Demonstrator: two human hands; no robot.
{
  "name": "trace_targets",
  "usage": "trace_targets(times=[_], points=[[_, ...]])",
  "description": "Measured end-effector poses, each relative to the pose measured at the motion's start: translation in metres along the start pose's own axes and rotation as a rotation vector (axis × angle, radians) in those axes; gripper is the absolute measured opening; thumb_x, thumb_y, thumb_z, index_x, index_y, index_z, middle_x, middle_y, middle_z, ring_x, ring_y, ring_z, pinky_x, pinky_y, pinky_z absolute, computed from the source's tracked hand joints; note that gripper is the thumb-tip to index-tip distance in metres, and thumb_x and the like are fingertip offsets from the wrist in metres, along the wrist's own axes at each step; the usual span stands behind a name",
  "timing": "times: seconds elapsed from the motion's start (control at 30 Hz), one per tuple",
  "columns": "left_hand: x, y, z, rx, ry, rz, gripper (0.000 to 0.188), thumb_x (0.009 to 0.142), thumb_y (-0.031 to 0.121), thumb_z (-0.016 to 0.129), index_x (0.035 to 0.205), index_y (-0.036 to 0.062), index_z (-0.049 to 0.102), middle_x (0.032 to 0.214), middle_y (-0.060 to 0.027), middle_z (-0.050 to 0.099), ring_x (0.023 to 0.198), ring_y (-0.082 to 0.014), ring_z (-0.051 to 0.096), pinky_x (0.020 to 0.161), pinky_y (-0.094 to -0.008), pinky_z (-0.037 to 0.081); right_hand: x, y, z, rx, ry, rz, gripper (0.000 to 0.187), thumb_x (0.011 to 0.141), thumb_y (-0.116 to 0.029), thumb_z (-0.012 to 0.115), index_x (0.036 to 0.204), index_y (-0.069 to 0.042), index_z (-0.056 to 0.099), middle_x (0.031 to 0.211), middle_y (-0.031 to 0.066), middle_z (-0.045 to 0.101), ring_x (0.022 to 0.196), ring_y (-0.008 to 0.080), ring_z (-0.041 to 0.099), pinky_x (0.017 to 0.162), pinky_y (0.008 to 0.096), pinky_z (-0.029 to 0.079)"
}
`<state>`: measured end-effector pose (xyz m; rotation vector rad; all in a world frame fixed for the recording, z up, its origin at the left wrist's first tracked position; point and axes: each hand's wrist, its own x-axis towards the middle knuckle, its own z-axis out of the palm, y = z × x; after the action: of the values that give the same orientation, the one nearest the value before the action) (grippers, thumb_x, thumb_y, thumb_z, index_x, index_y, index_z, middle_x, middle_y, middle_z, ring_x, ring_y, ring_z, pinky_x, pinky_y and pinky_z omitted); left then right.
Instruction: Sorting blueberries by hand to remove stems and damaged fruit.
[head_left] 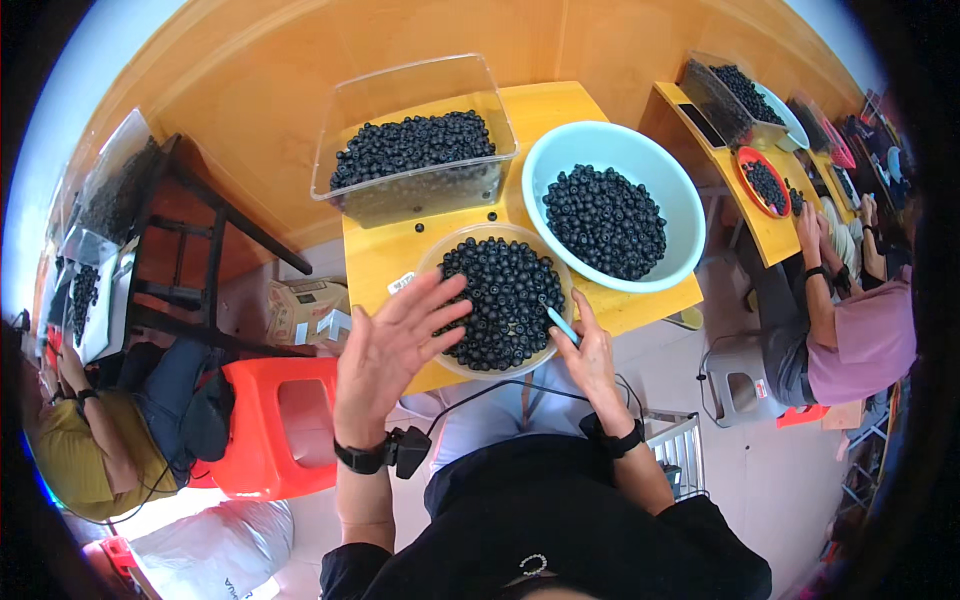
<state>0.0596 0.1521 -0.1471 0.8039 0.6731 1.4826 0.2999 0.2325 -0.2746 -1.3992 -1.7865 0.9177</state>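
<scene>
Step in hand, by the look of it: picking through dark blueberry-like balls [500, 285] 1 at a time with a light-blue-handled tool [562, 325]. Balls fill most of the round clear tub [490, 231], which sits at the near edge of the yellow tabletop [560, 105]. Right hand [592, 358]: fingers closed on the tool's handle, tip pointing into the tub's right side; too small to tell if a ball is on it. Left hand [405, 335]: fingers apart and extended, palm bare, nothing gripped, over the tub's left side; can't tell if fingertips touch any balls. Next move likely calls for the left fingers to close on 1 ball and meet the tool tip. More balls in the rectangular clear bin [420, 205] behind and the pale-blue basin [682, 205] to the right; 2 loose balls lie between bin and tub.
</scene>
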Motion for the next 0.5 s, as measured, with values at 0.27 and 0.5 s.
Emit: trace_targets(times=[0.27, 0.5], points=[[0.005, -0.020, -0.004, -0.245, -0.041, -0.180, 0.083, 0.092, 0.060, 0.019, 0.138, -0.0090, 0.023, 0.141, -0.0299, 0.027, 0.125, -0.0373, 0.040, 0.103, -0.0453, 0.035, -0.002, -0.005, -0.002, -0.022, -0.021, -0.022, 0.063, 0.077, -0.015, 0.067, 0.133, -0.002, 0.040, 0.057, 0.0098, 0.053, 0.050, 0.0264, 0.054, 0.051, 0.0370, 0.043], [0.004, -0.026, -0.001, -0.005, 0.035, -0.168, 0.060, 0.097, 0.045, 0.029, 0.115, -0.0077, 0.051, 0.117, -0.0257, 0.055, 0.105, -0.0327, 0.056, 0.091, -0.0410, 0.044, -0.002, -0.007, 0.003, 0.003, -0.034, -0.017, 0.061, 0.077, -0.014, 0.066, 0.132, -0.005, 0.041, 0.057, 0.0104, 0.053, 0.051, 0.0272, 0.055, 0.052, 0.0374, 0.043]])
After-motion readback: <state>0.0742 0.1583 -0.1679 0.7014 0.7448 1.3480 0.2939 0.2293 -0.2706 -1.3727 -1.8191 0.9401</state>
